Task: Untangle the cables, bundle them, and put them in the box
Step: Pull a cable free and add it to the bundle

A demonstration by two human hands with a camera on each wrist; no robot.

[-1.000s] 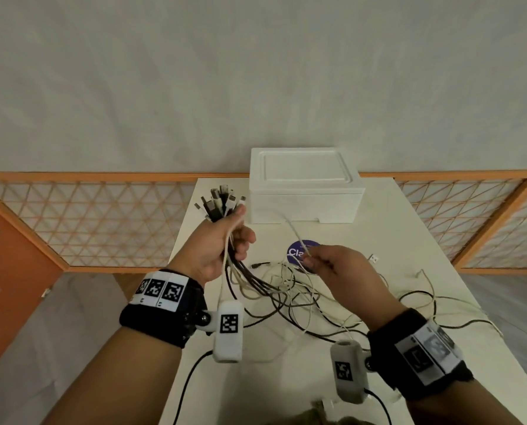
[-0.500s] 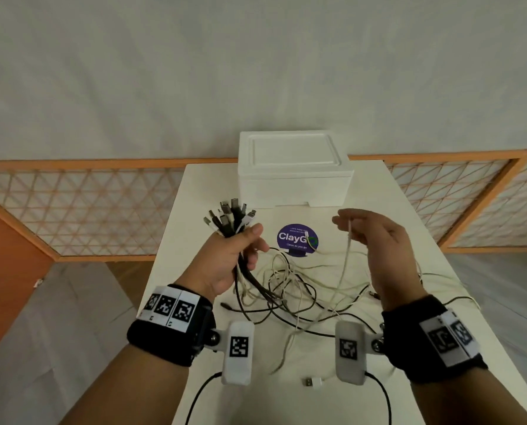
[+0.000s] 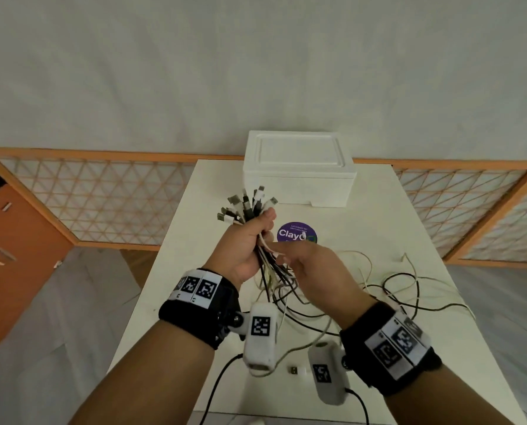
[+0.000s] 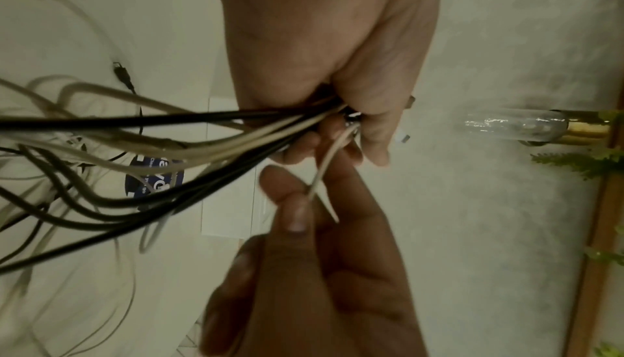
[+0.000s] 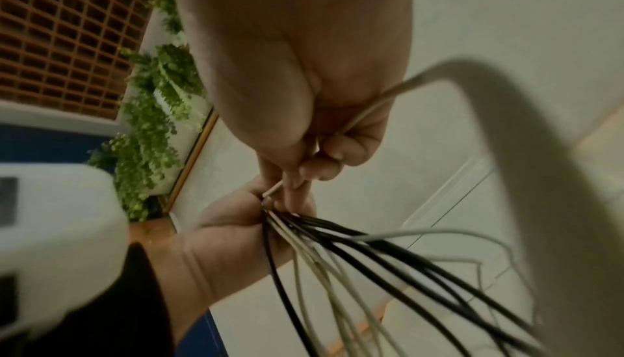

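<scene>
Black and white cables (image 3: pixel 274 277) are gathered in the left hand (image 3: pixel 245 246), whose fingers curl tight round them just below the plugs (image 3: pixel 245 207), which fan out above the fist toward 11 o'clock. The right hand (image 3: pixel 314 271) sits just beside it at 4 o'clock, fingers touching the bunch, and pinches one white cable (image 4: pixel 324 176) between thumb and fingertips; the left wrist view shows that strand running from the pinch up into the left fist. Below both hands the loose lengths hang down and spread in tangled loops over the pale counter (image 3: pixel 363 228), trailing off toward 3 o'clock. The white foam box (image 3: pixel 299 170), lid on, stands at the counter's far edge at 12 o'clock, with a round purple sticker (image 3: pixel 296 234) between it and the hands.
</scene>
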